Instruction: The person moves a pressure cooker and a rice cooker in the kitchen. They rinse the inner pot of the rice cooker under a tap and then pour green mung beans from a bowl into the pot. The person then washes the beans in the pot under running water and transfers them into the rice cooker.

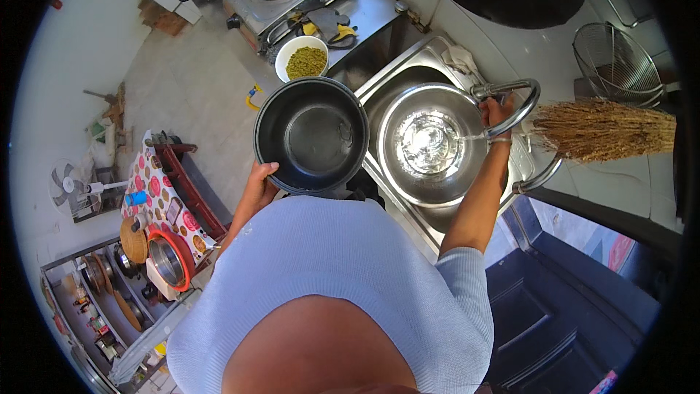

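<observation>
A: Right under the lens, the light blue ribbed top, and just beyond it the dark pot, wide open and showing nothing in it!

B: Who's got it?

A: The left hand, at the near left of the rim: thumb lapped over the edge, fingers hooked out of sight round the outside wall. That's a grasp, one-sided. Whether anything props the base, I can't tell.

B: How would it handle?

A: Stiff and smooth, I'd judge, moderate in weight, and apt to tip away from a single hold. Two hands on opposite sides of the rim would be steadier; wet fingers could slip.

B: And over on the right?

A: The right hand is at the far right rim of the steel basin, just by the curved spout. Clasping rim or pipe? Can't tell; the spout partly covers it.

B: That basin's in the sink, with bright water inside!

A: Heavy and sloshy, I'd say: opposite rims, kept level. And touching or just beside the pot's far edge, a white bowl of green grains.
</observation>
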Demonstrator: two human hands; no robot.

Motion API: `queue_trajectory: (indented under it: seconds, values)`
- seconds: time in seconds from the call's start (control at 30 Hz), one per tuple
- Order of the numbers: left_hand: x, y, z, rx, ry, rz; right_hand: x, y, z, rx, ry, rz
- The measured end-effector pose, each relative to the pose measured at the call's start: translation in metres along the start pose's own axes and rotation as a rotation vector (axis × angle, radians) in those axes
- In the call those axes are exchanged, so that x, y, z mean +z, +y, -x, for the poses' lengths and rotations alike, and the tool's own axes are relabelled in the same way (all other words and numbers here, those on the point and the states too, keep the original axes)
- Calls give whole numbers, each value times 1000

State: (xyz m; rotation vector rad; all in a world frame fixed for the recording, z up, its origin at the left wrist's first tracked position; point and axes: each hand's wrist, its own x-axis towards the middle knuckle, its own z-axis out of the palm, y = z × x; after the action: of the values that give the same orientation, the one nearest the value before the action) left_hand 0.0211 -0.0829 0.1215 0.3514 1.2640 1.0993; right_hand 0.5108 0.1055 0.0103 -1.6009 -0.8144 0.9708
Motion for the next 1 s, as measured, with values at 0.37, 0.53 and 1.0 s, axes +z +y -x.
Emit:
queue_trajectory:
  seconds: [0.37,0.53,1.0]
  values:
    - [-19,-1,-26,-42,-181,90,-88,176,224,297,339,-8]
    - [-27,6,-38,-104,-200,46,-18,144,232,647,258,-408]
    - [-47,9,-50,-117,-260,77,-53,44,279,-142,803,456]
